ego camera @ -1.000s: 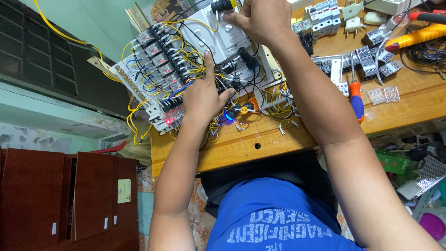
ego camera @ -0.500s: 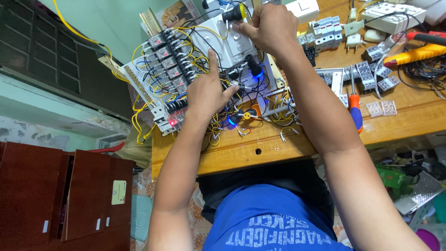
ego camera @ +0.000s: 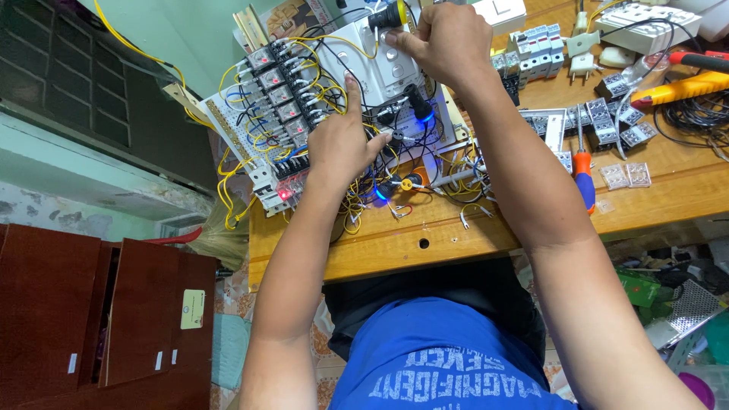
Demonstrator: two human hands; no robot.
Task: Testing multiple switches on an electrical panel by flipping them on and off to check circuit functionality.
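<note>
Live panel (ego camera: 395,61) probed by both hands.
Left hand (ego camera: 342,148), index extended, nothing held; right hand (ego camera: 444,42) pinched on knob (ego camera: 386,17) at 12 o'clock; loose wires (ego camera: 357,212) could be snagged.

Orange-handled screwdriver (ego camera: 583,176) (beside loose relays (ego camera: 625,175))

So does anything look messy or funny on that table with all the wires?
Yes. The relay board sits tilted and hangs past the wooden table edge, and loose yellow wires tangle under the left hand. The right hand grips a yellow-tipped knob on the white box.
</note>
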